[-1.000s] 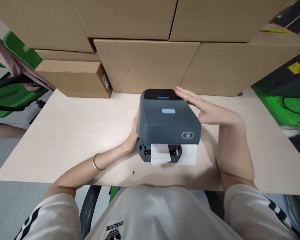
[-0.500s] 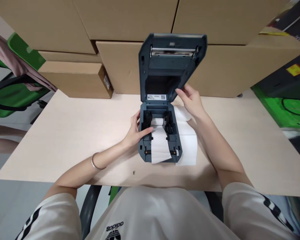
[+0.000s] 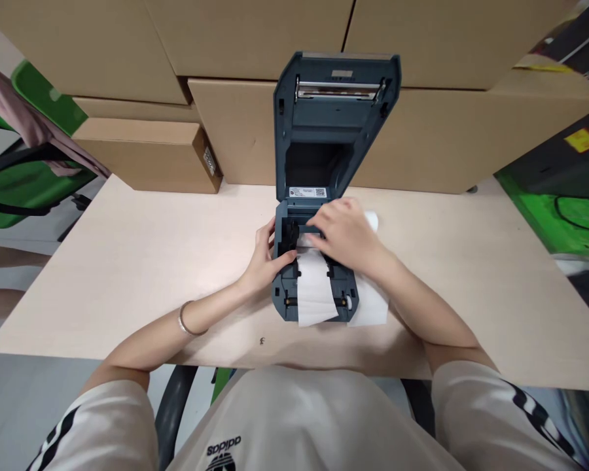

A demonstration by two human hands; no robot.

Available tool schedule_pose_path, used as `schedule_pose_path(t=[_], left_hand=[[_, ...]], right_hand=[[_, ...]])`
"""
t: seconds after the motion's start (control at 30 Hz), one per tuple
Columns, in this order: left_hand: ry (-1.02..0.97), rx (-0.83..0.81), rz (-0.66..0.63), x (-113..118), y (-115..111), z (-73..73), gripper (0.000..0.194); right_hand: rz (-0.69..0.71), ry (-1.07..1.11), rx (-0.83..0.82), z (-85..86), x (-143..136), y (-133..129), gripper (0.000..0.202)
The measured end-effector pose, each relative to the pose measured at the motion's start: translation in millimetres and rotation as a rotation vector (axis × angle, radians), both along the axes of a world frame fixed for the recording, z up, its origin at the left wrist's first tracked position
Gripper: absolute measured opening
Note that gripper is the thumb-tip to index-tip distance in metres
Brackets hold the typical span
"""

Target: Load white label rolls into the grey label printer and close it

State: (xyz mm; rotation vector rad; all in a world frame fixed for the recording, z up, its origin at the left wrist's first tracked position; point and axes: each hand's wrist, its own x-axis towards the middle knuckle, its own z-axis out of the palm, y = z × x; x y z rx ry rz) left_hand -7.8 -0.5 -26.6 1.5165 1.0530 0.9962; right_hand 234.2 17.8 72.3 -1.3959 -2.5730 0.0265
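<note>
A dark blue-grey label printer (image 3: pixel 281 288) stands on the table with its lid (image 3: pixel 324 118) tilted up and back. Inside lies a small white paper roll (image 3: pixel 304 241), and its paper strip (image 3: pixel 317 288) runs forward over the printer's front edge. My left hand (image 3: pixel 267 258) clasps the printer's left wall, its thumb over the rim by the roll. Over the roll and its right holder is my right hand (image 3: pixel 346 232), fingers curved and a gap between thumb and forefinger; whether it touches the roll is unclear. It hides the right holder.
White paper (image 3: pixel 373 304) lies on the table (image 3: pixel 177 248) beside the printer's right side, partly under my right forearm. Large cardboard boxes (image 3: pixel 255 131) form a wall behind. A smaller carton (image 3: pixel 142 157) stands back left. A tiny dark scrap (image 3: pixel 262 341) lies near the front edge.
My right hand has left the lid's right edge and come down and left over the paper roll. The lid stays up, leaning a little further back. My left hand keeps its hold.
</note>
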Motion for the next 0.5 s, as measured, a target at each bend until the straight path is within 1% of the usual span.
schedule_pose_path(t=[0.07,0.13,0.2,0.3,0.5], left_hand=[[0.022,0.009,0.005,-1,1,0.1,0.094],[0.043,0.014,0.009,-2,2,0.4,0.092],[0.055,0.025,0.012,-3,2,0.0,0.093],[0.066,0.049,0.022,-4,4,-1.5,0.092],[0.104,0.091,0.033,-6,8,-1.3,0.091]], right_hand=[[0.104,-0.044,-0.051,-9.4,-11,-4,0.029],[0.139,-0.073,-0.063,-17.1,-16,-4,0.030],[0.148,-0.106,-0.068,-20.9,-15,-2,0.034],[0.134,-0.129,-0.068,-21.2,-12,1,0.038],[0.100,-0.147,-0.060,-22.3,-9,0,0.028]])
